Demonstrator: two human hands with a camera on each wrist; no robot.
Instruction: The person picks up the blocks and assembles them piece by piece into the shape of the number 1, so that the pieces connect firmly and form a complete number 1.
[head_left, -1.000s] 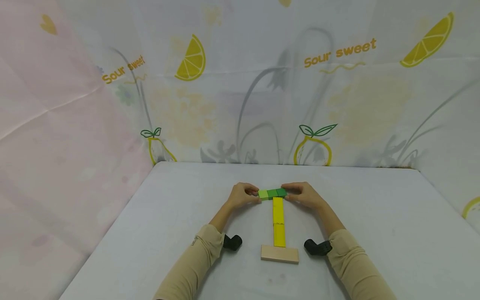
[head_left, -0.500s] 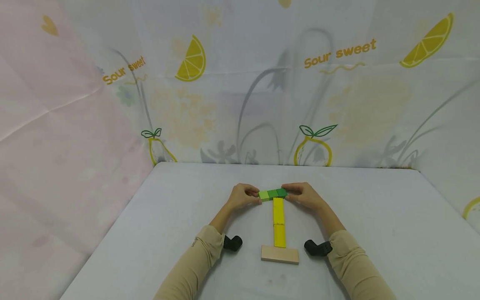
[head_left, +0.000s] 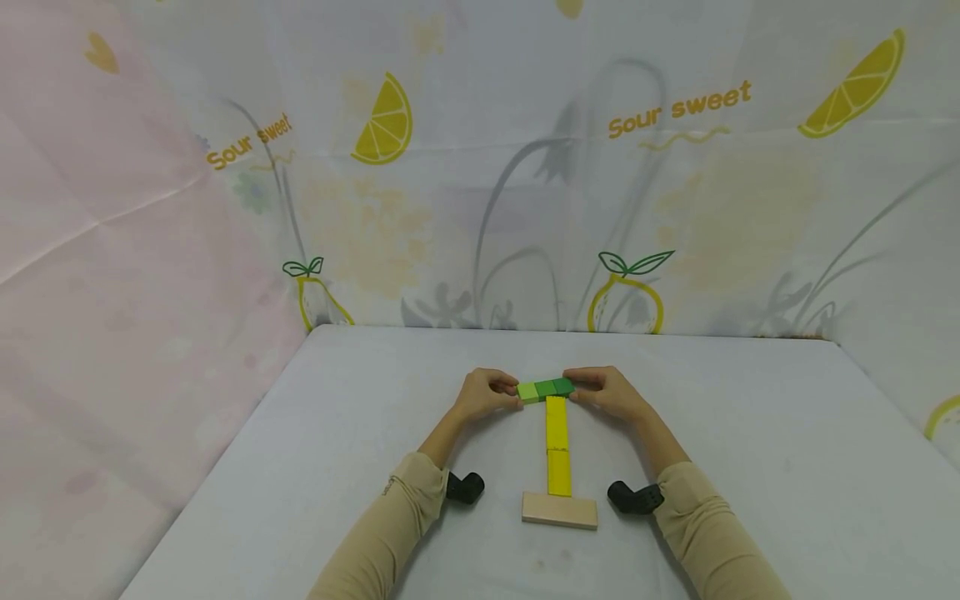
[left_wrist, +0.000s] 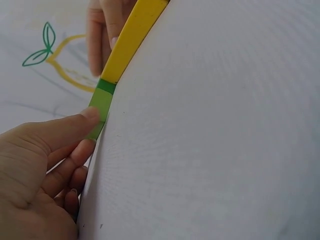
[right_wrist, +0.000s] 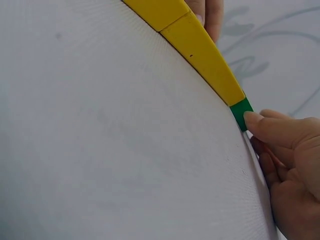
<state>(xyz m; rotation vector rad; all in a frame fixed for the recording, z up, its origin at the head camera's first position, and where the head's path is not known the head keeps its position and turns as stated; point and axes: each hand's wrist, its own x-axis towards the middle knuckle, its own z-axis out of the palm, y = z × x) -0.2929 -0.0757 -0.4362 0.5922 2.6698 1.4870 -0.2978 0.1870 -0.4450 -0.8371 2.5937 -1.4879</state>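
Note:
Three green blocks lie side by side in a slightly slanted row: a light green block [head_left: 528,392] at the left, a mid-green block [head_left: 546,389] between, and a dark green block [head_left: 564,387] at the right. My left hand [head_left: 483,392] pinches the light green end, thumb at its near side in the left wrist view. At the other end my right hand [head_left: 611,392] grips the dark green block, its thumb [right_wrist: 255,120] on the near face. Two yellow blocks, an upper one [head_left: 557,423] and a lower one [head_left: 559,473], run end to end from the row toward me.
A plain wooden block [head_left: 559,510] lies crosswise at the near end of the yellow column. All of it rests on a white table [head_left: 360,467]. A lemon-printed cloth [head_left: 480,217] hangs behind the table. Black cameras sit on both wrists.

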